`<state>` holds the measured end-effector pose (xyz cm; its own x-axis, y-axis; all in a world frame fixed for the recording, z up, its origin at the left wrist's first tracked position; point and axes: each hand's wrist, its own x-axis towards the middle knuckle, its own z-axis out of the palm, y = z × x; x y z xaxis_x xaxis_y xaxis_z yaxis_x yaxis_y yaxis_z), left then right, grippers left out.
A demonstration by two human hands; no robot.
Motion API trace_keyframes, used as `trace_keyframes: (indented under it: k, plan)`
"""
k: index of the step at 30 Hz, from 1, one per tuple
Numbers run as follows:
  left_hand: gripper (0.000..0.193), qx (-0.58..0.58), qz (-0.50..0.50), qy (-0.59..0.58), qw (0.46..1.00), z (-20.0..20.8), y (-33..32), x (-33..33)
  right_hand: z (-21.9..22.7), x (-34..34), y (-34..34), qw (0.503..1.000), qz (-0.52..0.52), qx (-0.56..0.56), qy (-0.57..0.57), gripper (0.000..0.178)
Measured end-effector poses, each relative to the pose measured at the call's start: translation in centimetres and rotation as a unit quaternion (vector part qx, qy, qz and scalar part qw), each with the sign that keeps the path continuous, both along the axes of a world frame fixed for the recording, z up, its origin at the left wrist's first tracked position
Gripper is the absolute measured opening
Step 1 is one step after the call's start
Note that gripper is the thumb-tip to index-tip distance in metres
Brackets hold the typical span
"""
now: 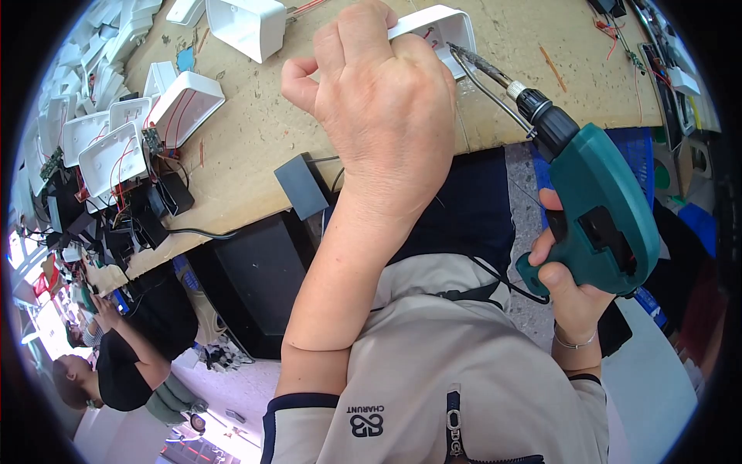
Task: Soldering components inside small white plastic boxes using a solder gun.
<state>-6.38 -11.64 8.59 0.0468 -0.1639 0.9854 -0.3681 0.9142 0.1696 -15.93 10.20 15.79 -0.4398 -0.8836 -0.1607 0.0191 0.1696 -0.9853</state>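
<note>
Shirt (433,363), left hand (386,93), red wire (427,33) inside white box (459,25)

An electronics assembly workshop: piled white plastic housings (185,112), circuit boards (52,164) and a green soldering gun (607,185) at a worn bench (255,124), another person (127,371) seemingly working at the blurry left edge.

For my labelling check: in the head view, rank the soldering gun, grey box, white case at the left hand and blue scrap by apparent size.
1. Soldering gun, likely enlarged by nearness
2. Grey box and white case: unsure, since the left hand partly hides the case
3. Blue scrap
</note>
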Motion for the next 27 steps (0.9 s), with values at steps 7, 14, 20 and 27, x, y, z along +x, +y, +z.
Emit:
trace_keyframes:
  k: [7,14,20,27]
  plan:
    - [0.011,-0.019,-0.054,0.046,0.997,0.5,-0.3,0.1,-0.2,-0.1,0.5,1.000,0.003,-0.010,-0.004,0.075]
    - [0.007,0.254,0.112,-0.279,0.919,5.3,5.2,3.8,-0.6,-1.4,0.8,0.996,0.003,-0.086,0.027,0.075]
    - [0.006,0.340,-0.049,-0.203,0.917,5.4,5.7,4.3,-0.1,0.9,-5.8,0.965,-0.066,-0.231,0.103,0.057]
    - [0.008,0.346,-0.101,-0.140,0.922,5.1,5.6,4.6,0.2,1.2,-10.3,0.933,0.029,-0.247,0.262,0.049]
